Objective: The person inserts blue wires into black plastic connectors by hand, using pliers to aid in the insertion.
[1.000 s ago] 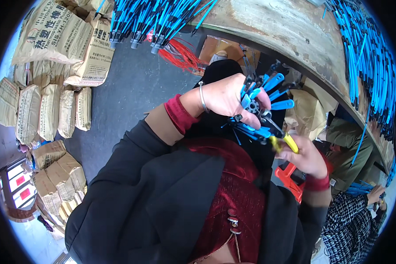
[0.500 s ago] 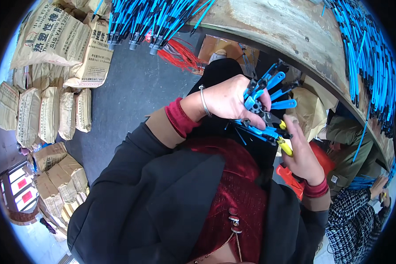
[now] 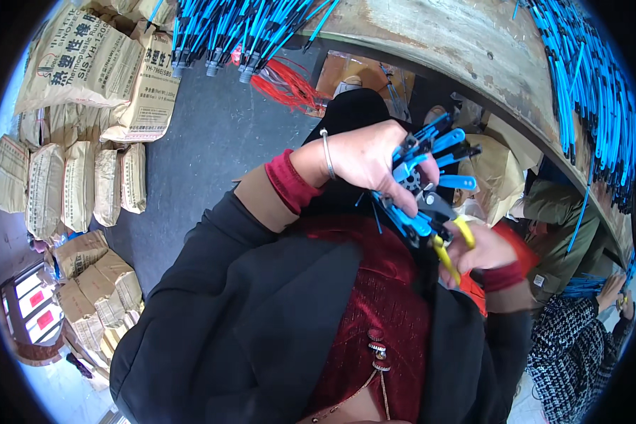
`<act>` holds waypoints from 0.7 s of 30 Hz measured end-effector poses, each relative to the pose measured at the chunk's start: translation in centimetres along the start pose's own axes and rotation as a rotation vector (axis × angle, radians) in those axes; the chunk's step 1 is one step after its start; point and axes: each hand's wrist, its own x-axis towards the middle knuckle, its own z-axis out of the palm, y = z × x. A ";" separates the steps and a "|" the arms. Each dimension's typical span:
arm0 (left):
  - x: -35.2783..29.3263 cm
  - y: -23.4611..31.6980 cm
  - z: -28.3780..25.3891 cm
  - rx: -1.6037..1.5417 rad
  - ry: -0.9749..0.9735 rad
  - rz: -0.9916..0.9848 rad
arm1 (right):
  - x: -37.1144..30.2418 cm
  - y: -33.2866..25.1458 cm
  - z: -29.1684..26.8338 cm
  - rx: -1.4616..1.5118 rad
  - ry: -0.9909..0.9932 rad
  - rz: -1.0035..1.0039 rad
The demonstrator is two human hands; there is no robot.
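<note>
A person in a black jacket over a dark red top works beside a curved wooden bench (image 3: 473,49). Their left hand (image 3: 371,159), wearing a thin silver bangle, is closed around a fanned bundle of blue cable pieces (image 3: 431,177), held just below the bench edge. The right hand (image 3: 477,247) sits directly beneath that bundle, fingers curled shut around yellow-handled cutters (image 3: 449,244), whose dark tip touches the lower blue pieces. More blue cables (image 3: 586,92) lie in rows on top of the bench. Left of the bench, tan paper sacks (image 3: 85,106) are stacked on a grey floor. At the bench's lower right, another person's hand (image 3: 611,290) reaches in.
</note>
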 end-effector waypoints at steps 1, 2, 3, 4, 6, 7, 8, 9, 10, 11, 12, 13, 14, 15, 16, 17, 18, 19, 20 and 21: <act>0.5 0.0 0.0 -0.024 -0.035 0.012 | 1.1 1.7 0.0 0.079 -0.125 -0.023; 0.7 0.0 -0.1 -0.024 -0.038 0.018 | 2.2 3.3 0.2 0.161 -0.246 -0.042; 1.0 0.1 -0.3 -0.010 -0.049 0.040 | 2.6 3.9 0.2 0.244 -0.366 -0.062; 0.8 0.0 -0.4 0.009 -0.048 0.049 | 2.5 3.4 0.2 0.242 -0.376 -0.064; 0.3 -0.1 -0.6 0.032 -0.049 0.056 | 1.4 0.6 0.2 0.119 -0.117 -0.120; 0.1 -0.2 -0.6 0.058 0.028 0.036 | 1.0 -0.3 0.1 0.057 0.018 -0.149; 0.0 -0.4 -0.6 0.083 0.104 0.016 | 0.8 -0.7 0.2 0.055 0.019 -0.152; 0.0 -0.4 -0.6 0.105 0.178 -0.001 | 0.6 -1.0 0.5 -0.309 0.212 -0.313; 0.1 -0.3 -0.5 0.105 0.175 0.002 | 0.5 -1.2 0.8 -0.677 0.404 -0.467; 0.2 -0.1 -0.5 0.087 0.185 -0.015 | 0.5 -1.2 1.2 -1.048 0.593 -0.614; 0.2 0.1 -0.4 0.069 0.196 -0.032 | 0.7 -1.0 1.7 -1.048 0.594 -0.613; 0.2 0.2 -0.4 0.052 0.208 -0.051 | 1.1 -0.6 2.3 -1.036 0.669 -0.576; 0.2 0.1 -0.5 0.051 0.206 -0.051 | 1.6 -0.1 2.8 -1.021 0.746 -0.537; 0.2 0.0 -0.6 0.046 0.198 -0.055 | 1.9 0.1 3.2 -1.004 0.822 -0.498; 0.2 -0.1 -0.7 0.042 0.190 -0.059 | 2.0 0.2 3.4 -1.001 0.823 -0.497; 0.3 -0.3 -0.7 0.037 0.181 -0.064 | 2.1 0.3 3.6 -0.973 0.819 -0.525; 0.5 -0.4 -0.7 0.037 0.177 -0.066 | 2.2 0.5 3.7 -0.944 0.816 -0.552; 0.1 -0.4 -0.9 0.035 0.166 -0.040 | 2.3 0.3 4.0 -0.922 0.805 -0.584; -0.2 -0.3 -1.1 0.033 0.154 -0.014 | 2.1 -0.4 4.2 -0.926 0.802 -0.588; -0.2 -0.4 -1.0 0.027 0.136 0.007 | 1.2 -1.2 3.6 -0.803 0.683 -0.417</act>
